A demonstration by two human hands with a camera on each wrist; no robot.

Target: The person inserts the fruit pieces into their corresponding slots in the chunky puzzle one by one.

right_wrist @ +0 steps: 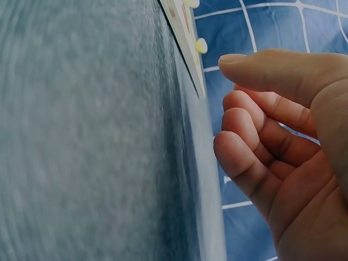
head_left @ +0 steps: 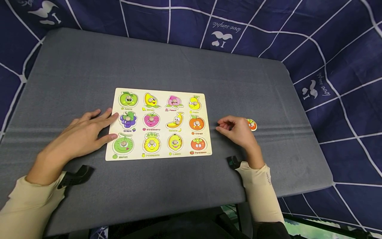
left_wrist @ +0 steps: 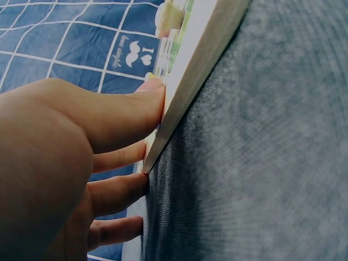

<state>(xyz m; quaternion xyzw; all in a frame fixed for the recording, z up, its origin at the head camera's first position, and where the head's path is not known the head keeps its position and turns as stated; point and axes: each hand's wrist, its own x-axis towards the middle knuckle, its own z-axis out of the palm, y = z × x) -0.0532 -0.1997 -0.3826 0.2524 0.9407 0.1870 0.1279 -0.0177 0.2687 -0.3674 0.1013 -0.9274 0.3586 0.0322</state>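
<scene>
A pale wooden fruit puzzle board (head_left: 162, 124) lies on the grey table, with knobbed fruit pieces in labelled spots. The persimmon spot (head_left: 198, 144) at its lower right shows a printed persimmon and no knob. My left hand (head_left: 85, 132) rests at the board's left edge, fingers spread, thumb and index fingertips touching it; the left wrist view shows the thumb (left_wrist: 130, 111) against the edge. To the right of the board, my right hand (head_left: 237, 131) hovers with loosely bent fingers (right_wrist: 236, 149) and nothing between them. Just beyond it lies a loose persimmon piece (head_left: 252, 124), partly hidden by the hand.
Grey cloth covers the table (head_left: 167, 63), with a crease running across its right part. A dark blue curtain (head_left: 191, 20) with white lines surrounds the back and sides. Black wrist mounts (head_left: 79, 176) sit at both cuffs.
</scene>
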